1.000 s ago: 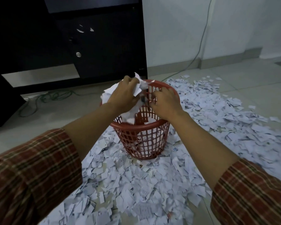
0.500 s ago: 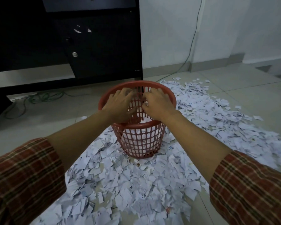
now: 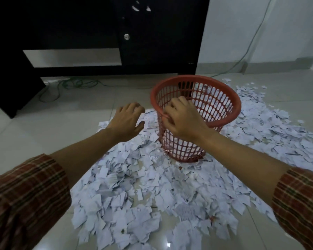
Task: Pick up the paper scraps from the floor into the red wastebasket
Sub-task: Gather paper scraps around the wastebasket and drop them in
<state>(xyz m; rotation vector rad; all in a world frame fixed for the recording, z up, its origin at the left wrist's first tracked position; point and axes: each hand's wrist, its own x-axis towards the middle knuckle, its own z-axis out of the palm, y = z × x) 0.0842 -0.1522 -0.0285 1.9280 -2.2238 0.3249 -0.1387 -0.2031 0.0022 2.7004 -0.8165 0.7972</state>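
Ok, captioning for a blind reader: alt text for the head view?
A person's right hand grips the near rim of a red wastebasket, tilting it, while the left hand hovers empty over white paper scraps covering the tiled floor.

The right hand point(image 3: 183, 121) gripped the near rim of the red wastebasket point(image 3: 222, 98), which stood tilted among white paper scraps point(image 3: 152, 192) on the tiled floor point(image 3: 43, 123). The left hand point(image 3: 127, 121) hovered beside it, fingers loosely curled and holding nothing.

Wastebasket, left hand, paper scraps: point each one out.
wastebasket point(image 3: 224, 95): head view, inner lattice wall at the far side.
left hand point(image 3: 126, 121): head view, back of the hand.
paper scraps point(image 3: 134, 195): head view, middle of the pile on the floor.
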